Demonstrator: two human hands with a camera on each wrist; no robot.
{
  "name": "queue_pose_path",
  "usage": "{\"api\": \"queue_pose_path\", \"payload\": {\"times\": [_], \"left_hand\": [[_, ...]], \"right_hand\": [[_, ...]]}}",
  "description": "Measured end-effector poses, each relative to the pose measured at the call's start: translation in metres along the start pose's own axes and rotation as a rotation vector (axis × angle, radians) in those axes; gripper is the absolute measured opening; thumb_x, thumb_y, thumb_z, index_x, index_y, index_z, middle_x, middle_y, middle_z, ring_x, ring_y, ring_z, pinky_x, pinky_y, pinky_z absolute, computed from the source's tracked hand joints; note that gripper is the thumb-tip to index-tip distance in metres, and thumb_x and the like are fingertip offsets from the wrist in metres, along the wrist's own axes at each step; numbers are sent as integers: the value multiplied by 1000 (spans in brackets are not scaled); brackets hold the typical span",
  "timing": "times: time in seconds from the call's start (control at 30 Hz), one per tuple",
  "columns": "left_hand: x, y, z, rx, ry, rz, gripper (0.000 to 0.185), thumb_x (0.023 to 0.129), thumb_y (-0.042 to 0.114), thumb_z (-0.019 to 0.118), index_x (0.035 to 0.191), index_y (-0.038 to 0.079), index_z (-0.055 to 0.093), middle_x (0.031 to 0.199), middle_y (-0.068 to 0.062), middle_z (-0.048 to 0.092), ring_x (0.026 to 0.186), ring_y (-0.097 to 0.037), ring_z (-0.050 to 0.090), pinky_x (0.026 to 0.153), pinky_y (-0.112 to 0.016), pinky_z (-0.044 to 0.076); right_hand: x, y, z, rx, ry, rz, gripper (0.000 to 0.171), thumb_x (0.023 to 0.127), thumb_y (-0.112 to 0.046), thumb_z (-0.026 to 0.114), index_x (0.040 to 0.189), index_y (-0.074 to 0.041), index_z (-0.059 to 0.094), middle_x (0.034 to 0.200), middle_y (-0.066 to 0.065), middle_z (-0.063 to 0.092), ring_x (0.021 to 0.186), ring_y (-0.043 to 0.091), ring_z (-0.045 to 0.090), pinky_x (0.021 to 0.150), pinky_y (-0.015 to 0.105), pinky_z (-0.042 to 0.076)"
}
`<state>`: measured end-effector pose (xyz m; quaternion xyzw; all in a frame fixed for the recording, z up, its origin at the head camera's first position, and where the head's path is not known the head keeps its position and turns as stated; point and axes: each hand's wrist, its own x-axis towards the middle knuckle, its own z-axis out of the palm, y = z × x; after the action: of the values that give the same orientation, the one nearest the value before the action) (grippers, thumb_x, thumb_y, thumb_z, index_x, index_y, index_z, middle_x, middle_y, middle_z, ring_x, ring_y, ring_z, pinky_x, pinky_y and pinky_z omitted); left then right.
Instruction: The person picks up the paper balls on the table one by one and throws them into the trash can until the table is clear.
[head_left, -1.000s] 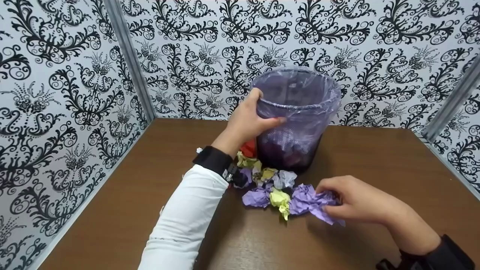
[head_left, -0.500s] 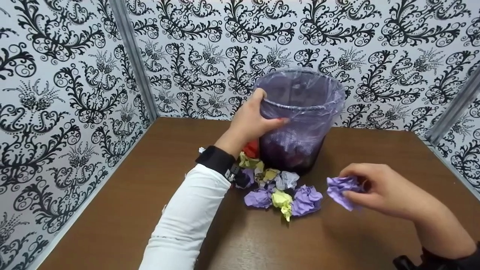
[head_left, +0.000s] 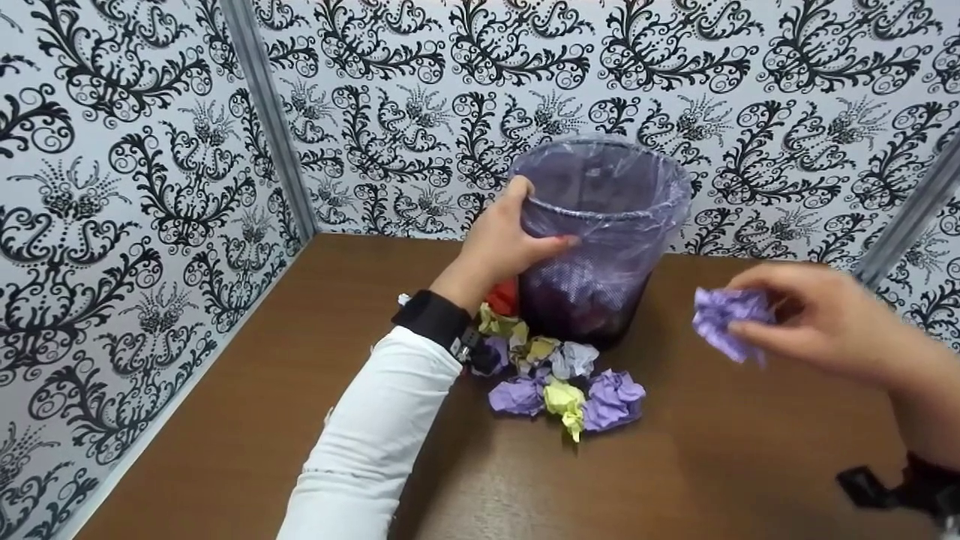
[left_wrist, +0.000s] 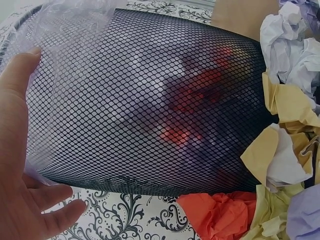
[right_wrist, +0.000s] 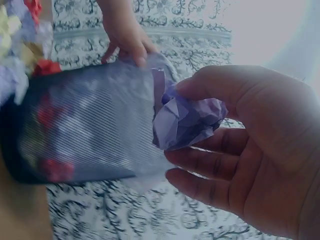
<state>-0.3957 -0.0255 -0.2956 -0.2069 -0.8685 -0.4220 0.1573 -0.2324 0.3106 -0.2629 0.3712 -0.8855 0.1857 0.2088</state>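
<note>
A black mesh bin (head_left: 592, 247) (left_wrist: 145, 110) (right_wrist: 75, 130) lined with a clear purple bag stands at the back of the brown table (head_left: 750, 465). My left hand (head_left: 506, 240) (left_wrist: 20, 165) grips its rim, thumb on the outside. My right hand (head_left: 817, 322) (right_wrist: 250, 150) is raised to the right of the bin and pinches a crumpled purple paper ball (head_left: 724, 319) (right_wrist: 187, 120). Several crumpled paper balls (head_left: 562, 375) (left_wrist: 290, 145), purple, yellow, white and red, lie in a heap in front of the bin. Red and white paper shows through the mesh.
Patterned black-and-white walls (head_left: 150, 187) close the table in on the left, back and right. Bare brown tabletop lies to the left of the bin and toward the near edge.
My right hand picked a purple paper ball from the heap and lifted it up and to the right, toward the bin's height. The left hand stayed on the rim.
</note>
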Motion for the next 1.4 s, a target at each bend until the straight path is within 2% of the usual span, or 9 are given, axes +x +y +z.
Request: {"api": "queue_pose_path", "payload": {"times": [0.17,0.3,0.43,0.6,0.73,0.93,1.03,1.2,1.4], "left_hand": [[0,1,0,27,-4,4,86,52,77,76,112,27,43,104,8,56,90,-11,59,78,-30,52],[-1,1,-1,38,3,15,86,51,79,75,111,26,42,104,8,55,89,-11,58,76,-30,52],[-1,2,-1,37,11,17,87,50,79,76,110,26,42,105,8,54,90,-11,58,76,-30,51],[-1,2,0,12,-1,8,85,51,77,77,110,26,43,103,7,55,89,-12,59,75,-29,52],[-1,1,0,10,-5,11,84,52,76,77,111,26,43,102,7,56,88,-11,59,74,-28,52],[-2,1,-1,15,-2,6,85,51,76,77,112,27,44,106,8,54,92,-11,58,80,-30,52],[-1,1,-1,16,-3,-2,86,50,77,77,113,28,44,109,9,54,95,-10,57,84,-32,52],[-1,0,-1,16,8,6,86,51,76,77,115,28,44,108,10,55,95,-10,57,84,-32,51],[-1,0,0,16,11,31,83,55,73,79,115,28,43,106,9,56,93,-11,58,80,-31,51]], "right_hand": [[29,4,-32,-134,43,7,37,70,-6,86,103,-13,69,82,-7,65,62,2,58,53,12,49],[55,8,-54,-184,52,20,32,73,-8,84,101,-10,69,81,-2,65,61,3,57,50,12,48],[82,7,-69,-178,37,129,27,81,-17,80,103,-10,67,79,2,62,58,9,54,47,15,46],[118,5,-76,-153,23,249,34,84,-32,77,109,-12,66,85,5,61,64,15,52,50,16,45],[145,7,-71,-99,-3,325,42,83,-39,76,112,-12,63,93,8,60,73,19,53,55,15,46],[178,14,-53,-58,-31,377,48,82,-41,76,115,-11,60,102,9,59,85,23,54,62,16,48],[190,17,-40,-42,-55,400,47,82,-37,76,117,-10,59,109,11,58,92,25,55,70,23,52],[204,25,-17,-2,-89,425,42,81,-24,75,115,-10,56,113,11,56,96,27,57,79,39,55],[209,35,9,2,-143,457,41,77,-16,72,113,-11,55,110,12,57,93,30,58,77,43,56]]}}
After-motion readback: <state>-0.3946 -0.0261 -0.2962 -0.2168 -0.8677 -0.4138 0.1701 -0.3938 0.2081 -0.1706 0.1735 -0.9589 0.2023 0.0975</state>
